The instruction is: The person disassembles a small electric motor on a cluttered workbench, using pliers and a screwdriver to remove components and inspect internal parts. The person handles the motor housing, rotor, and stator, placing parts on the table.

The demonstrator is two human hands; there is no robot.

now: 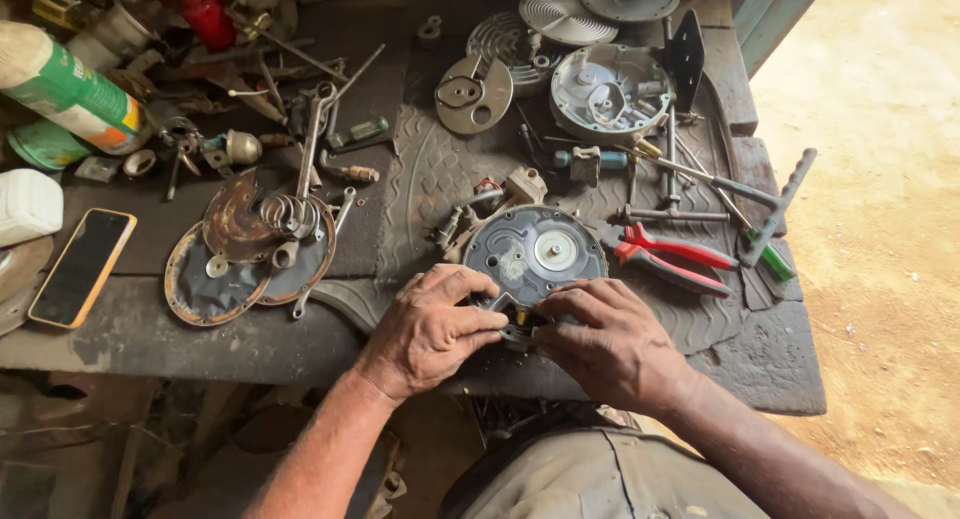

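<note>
Both hands are bunched up at the near edge of the workbench (120, 329), working on a round grey metal housing (535, 251) that sits on a ribbed rubber mat (430, 179). The left hand (430, 329) has its fingers curled in tight against the near rim of the housing, pinching a small part there, and the right hand (605, 339) does the same from the other side, fingertips almost meeting the left ones. Can't tell exactly what the little piece between them is. Red-handled pliers (670, 259) lie just right of the housing, pretty close. Left of it there's a rusty disc with a spring (260, 234), and a phone (82, 267) further left near the edge. The far side is crowded with plates and tools, so the only open room is the bare strip near the left front edge.
</note>
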